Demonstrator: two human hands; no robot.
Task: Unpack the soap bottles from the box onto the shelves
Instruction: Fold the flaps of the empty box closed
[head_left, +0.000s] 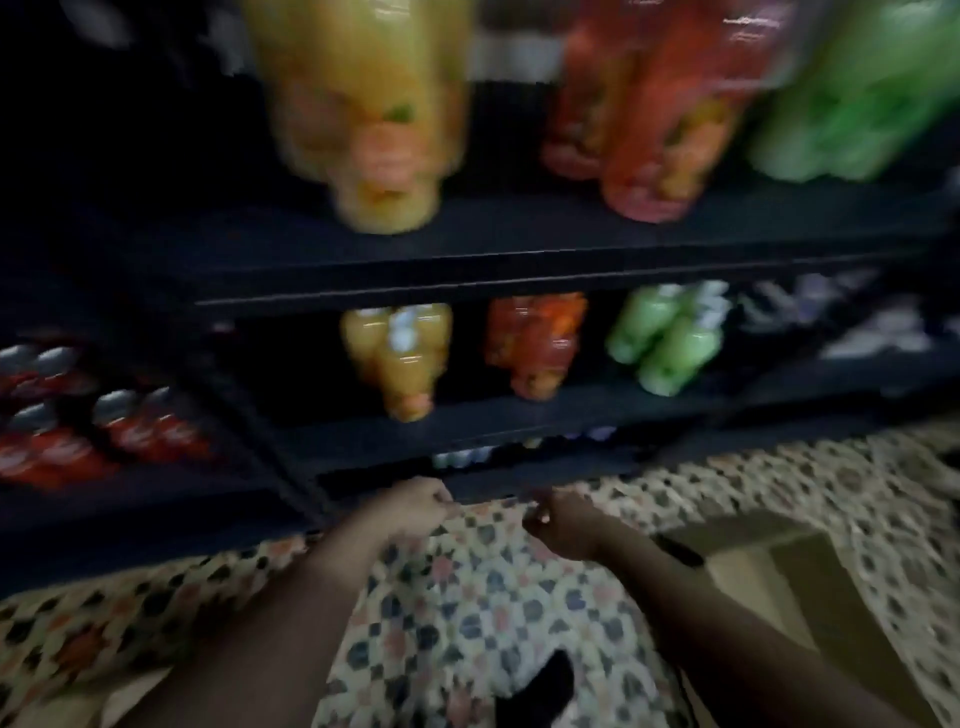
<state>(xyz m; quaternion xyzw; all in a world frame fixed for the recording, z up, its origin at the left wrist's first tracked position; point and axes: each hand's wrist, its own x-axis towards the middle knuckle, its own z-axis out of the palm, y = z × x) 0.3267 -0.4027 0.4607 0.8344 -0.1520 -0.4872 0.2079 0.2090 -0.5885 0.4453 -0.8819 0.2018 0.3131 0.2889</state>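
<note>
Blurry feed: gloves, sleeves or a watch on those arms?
No gloves: left hand and right hand are bare; both forearms show no sleeve or watch. A pale glint on the right fingers is too blurred to identify.

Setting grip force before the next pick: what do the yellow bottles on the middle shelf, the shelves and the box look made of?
Yellow bottles: likely translucent glossy plastic; light glints on them and the colour shows through. Shelves: dark and matte, maybe painted metal or wood; the blur leaves it open. Box: plain brown, matte, looks like cardboard.
</note>
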